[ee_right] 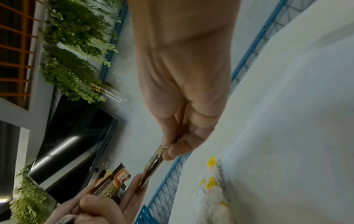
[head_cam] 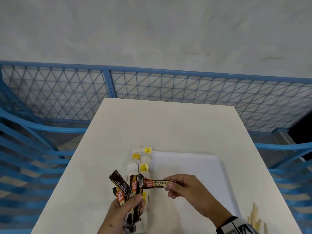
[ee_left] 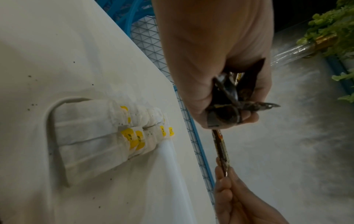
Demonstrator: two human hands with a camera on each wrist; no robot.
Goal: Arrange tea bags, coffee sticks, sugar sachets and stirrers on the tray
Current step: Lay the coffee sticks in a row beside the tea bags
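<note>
Single coffee stick (head_cam: 157, 183) held level above tray's left edge, pinched at one end by right hand (head_cam: 183, 191) between thumb and fingertips; other end reaching bundle (head_cam: 130, 188). Bundle of coffee sticks fanned upward, gripped in left hand (head_cam: 121, 211), fingers curled round lower ends, just left of tray (head_cam: 194, 164). Tea bags (head_cam: 141, 162) with yellow tags lined in double row along tray's left rim, directly under both hands. Stirrers (head_cam: 255, 218) piled on table (head_cam: 168, 122) right of tray. Blue mesh fence (head_cam: 168, 86) beyond table's far edge.
</note>
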